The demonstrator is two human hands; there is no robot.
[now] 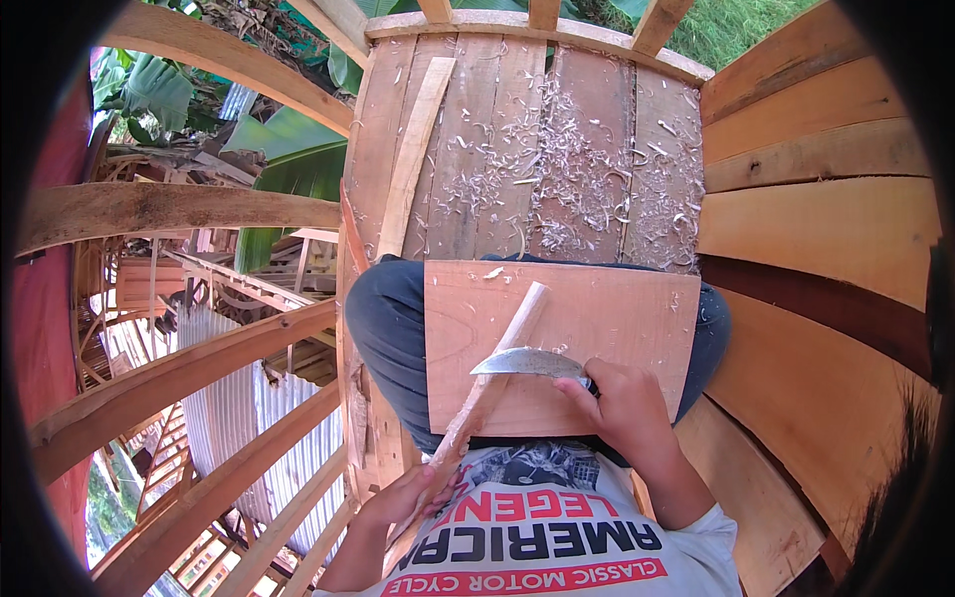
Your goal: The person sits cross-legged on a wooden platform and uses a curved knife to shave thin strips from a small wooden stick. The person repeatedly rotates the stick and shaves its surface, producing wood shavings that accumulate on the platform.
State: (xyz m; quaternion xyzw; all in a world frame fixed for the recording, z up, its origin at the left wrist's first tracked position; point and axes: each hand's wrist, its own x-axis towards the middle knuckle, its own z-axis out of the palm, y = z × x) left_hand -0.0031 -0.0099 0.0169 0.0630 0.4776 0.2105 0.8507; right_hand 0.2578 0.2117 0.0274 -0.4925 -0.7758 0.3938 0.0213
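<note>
A long, partly peeled wooden stick (pixel 484 395) slants across a flat wooden board (pixel 627 298) that rests on my lap. My left hand (pixel 420 495) is wrapped round the stick's lower end, close to my shirt. In my right hand (pixel 629 406) is a knife (pixel 527 362) with a broad curved blade; its handle is mostly hidden by my fingers. The blade lies across the stick, pointing left, at about the middle of the board. Above the blade the stick is pale and smooth, and below it rougher and browner.
Curled wood shavings (pixel 582 179) litter the plank floor (pixel 383 109) ahead. A loose wooden strip (pixel 416 154) lies there at the left. Wooden slats (pixel 189 373) form an open railing on my left, and a plank wall (pixel 816 229) stands on my right. Corrugated metal sheets (pixel 224 408) show beyond the railing.
</note>
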